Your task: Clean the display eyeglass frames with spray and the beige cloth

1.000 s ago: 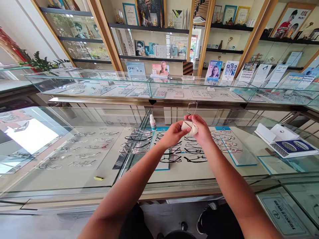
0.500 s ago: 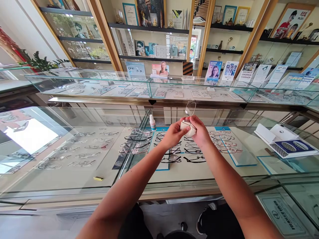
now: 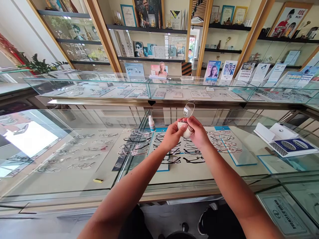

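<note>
Both my hands meet above the glass counter (image 3: 74, 186). My left hand (image 3: 172, 135) pinches a small white cloth (image 3: 183, 129) against a pair of thin-framed glasses (image 3: 188, 110). My right hand (image 3: 198, 131) grips the glasses from the other side. One lens sticks up above my fingers, tilted to the left. The other lens is wrapped in the cloth and hidden. Rows of spectacle frames (image 3: 134, 146) lie in the case under my hands.
A small white spray bottle (image 3: 151, 123) stands on the counter left of my hands. At right sit a white and blue device (image 3: 286, 141) and a blue-edged tray (image 3: 239, 156). A second glass showcase (image 3: 149, 88) and shelves with posters stand behind.
My hands have shifted slightly left and down in the picture, and the raised lens has tipped further to the left. The cloth is still pressed on the glasses.
</note>
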Demonstrator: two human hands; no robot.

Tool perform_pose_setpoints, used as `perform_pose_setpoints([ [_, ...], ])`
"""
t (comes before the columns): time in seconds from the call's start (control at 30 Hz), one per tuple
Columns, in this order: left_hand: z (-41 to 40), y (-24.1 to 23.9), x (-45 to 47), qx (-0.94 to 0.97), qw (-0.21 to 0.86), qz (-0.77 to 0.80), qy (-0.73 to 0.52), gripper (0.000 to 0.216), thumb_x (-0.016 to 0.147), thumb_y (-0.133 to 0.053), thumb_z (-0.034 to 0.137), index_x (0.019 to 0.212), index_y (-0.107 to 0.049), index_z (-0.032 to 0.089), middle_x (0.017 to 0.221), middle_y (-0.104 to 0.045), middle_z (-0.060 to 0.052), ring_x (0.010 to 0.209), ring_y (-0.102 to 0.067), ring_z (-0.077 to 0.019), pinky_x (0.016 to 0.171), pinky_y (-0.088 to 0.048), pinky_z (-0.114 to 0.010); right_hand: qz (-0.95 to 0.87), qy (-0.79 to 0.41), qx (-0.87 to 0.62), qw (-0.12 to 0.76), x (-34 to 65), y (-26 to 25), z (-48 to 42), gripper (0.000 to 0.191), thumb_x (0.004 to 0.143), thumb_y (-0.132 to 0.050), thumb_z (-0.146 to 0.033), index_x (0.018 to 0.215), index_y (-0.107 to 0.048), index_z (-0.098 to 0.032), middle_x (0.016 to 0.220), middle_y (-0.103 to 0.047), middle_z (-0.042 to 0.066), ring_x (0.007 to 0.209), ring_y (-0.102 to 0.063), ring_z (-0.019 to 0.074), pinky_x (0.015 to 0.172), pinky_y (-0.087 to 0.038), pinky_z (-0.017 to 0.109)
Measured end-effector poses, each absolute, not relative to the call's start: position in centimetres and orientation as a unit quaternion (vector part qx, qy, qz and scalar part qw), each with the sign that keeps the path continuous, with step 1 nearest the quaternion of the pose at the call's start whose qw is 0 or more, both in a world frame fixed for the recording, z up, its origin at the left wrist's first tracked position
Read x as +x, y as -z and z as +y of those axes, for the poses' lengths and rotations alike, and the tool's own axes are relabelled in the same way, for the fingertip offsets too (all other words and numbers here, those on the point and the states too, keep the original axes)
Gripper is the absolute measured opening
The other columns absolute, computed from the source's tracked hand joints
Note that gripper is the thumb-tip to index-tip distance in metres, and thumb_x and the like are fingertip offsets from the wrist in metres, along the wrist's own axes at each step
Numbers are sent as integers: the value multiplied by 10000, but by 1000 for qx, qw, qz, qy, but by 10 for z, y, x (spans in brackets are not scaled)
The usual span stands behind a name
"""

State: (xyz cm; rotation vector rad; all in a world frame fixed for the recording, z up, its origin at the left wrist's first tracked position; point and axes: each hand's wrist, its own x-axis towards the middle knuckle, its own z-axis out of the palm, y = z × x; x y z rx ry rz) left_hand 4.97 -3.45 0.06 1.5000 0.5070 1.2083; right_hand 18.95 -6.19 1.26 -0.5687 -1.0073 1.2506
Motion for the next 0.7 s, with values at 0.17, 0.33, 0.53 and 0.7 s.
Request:
perform_pose_setpoints([
  [0.17, -36, 3, 51, 618, 539, 235, -522, 734, 835, -848, 867, 948, -771, 146, 801, -685, -26, 721, -506, -134, 690, -421, -277, -456, -546, -253, 655, 188, -15, -65, 431, 727, -1018, -675, 847, -824, -310, 969, -856, 42, 1117, -807, 283, 922, -665, 421],
  [0.33, -39, 1, 53, 609, 547, 232, -526, 733, 835, -843, 871, 981, -776, 156, 865, -714, -39, 774, -542, -153, 725, -445, -284, -457, -546, -253, 655, 188, -17, -67, 442, 720, -1028, -673, 845, -824, -302, 967, -850, 45, 1147, -805, 294, 961, -661, 439],
  [0.53, -43, -3, 53, 604, 542, 240, -532, 762, 820, -817, 914, 915, -754, 161, 818, -650, -27, 788, -493, -160, 727, -436, -293, -458, -549, -241, 656, 187, -15, -65, 415, 734, -1026, -652, 849, -833, -304, 1015, -881, 49, 1173, -811, 306, 966, -673, 448],
  [0.7, -42, -1, 55, 597, 535, 239, -548, 761, 846, -780, 926, 875, -735, 167, 847, -643, -22, 805, -483, -154, 752, -439, -287, -446, -560, -239, 656, 187, -12, -63, 405, 708, -1044, -626, 880, -867, -305, 1067, -907, 55, 1231, -815, 344, 1013, -681, 478],
])
